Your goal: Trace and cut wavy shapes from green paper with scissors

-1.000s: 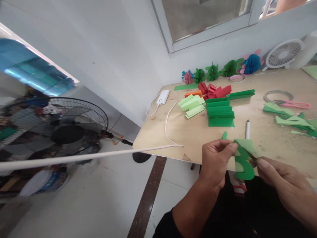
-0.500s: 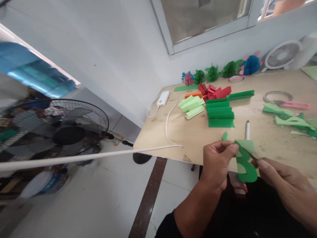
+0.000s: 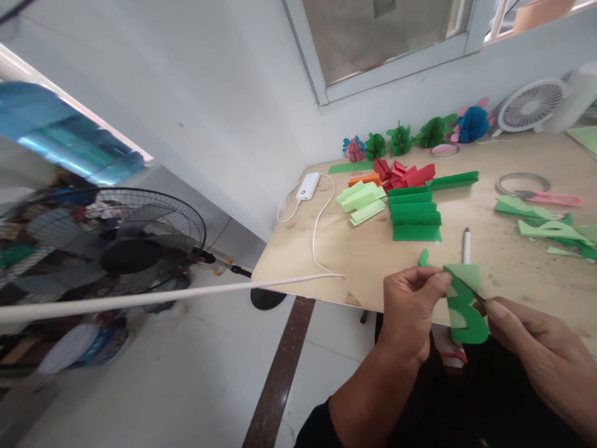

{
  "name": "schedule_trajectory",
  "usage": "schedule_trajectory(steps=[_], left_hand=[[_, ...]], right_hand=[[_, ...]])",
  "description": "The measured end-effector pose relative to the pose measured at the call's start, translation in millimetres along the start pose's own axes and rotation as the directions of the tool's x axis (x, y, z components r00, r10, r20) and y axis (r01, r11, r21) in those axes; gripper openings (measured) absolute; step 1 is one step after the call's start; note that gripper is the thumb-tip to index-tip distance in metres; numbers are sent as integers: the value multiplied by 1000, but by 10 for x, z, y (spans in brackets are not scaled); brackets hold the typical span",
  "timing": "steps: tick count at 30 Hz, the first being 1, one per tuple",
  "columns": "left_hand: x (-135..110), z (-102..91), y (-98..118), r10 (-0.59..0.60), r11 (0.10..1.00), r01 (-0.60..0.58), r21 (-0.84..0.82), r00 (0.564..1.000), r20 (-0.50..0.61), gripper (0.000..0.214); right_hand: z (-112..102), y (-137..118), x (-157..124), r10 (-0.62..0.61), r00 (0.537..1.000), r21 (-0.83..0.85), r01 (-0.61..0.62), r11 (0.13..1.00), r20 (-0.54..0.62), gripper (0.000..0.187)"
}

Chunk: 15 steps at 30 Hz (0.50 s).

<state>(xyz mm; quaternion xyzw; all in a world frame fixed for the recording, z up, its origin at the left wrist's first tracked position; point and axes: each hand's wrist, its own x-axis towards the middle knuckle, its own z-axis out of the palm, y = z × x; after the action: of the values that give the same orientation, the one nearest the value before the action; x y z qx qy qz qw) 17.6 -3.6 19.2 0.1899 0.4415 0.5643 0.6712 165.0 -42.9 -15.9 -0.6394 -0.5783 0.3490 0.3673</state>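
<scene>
At the table's front edge, my left hand [image 3: 413, 305] pinches a piece of green paper [image 3: 471, 330] between thumb and fingers. The paper has a curvy dark-green shape with lighter green beside it and at the top. My right hand [image 3: 527, 336] is closed on a thin dark pointed tool [image 3: 479, 298], whose tip reaches across the paper near my left fingertips. Most of the tool is hidden in the hand, so its kind cannot be made out. A small green paper scrap [image 3: 423, 257] shows just beyond my left fingers. Behind the paper lies a white pen [image 3: 467, 246].
Folded green paper [image 3: 416, 214], light-green strips [image 3: 361, 200] and red paper [image 3: 405, 174] lie mid-table. Pink-handled scissors [image 3: 555, 198] and paper offcuts [image 3: 550, 228] are at right. Paper ornaments [image 3: 400, 140] line the wall beside a small fan [image 3: 532, 106]. A white cable [image 3: 186, 295] crosses the front left.
The green paper has shifted slightly right and turned a little. The dark tool still lies across it, and both hands have barely moved.
</scene>
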Motion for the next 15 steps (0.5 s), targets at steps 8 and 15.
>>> schedule_trajectory(steps=[8, 15], left_hand=[[2, -8, -14, -8, 1000, 8, -1, 1000, 17, 24], [-12, 4, -9, -11, 1000, 12, -13, 1000, 22, 25]], right_hand=[[26, 46, 12, 10, 1000, 8, -10, 1000, 23, 43], [-27, -59, 18, -25, 999, -42, 23, 999, -41, 45]])
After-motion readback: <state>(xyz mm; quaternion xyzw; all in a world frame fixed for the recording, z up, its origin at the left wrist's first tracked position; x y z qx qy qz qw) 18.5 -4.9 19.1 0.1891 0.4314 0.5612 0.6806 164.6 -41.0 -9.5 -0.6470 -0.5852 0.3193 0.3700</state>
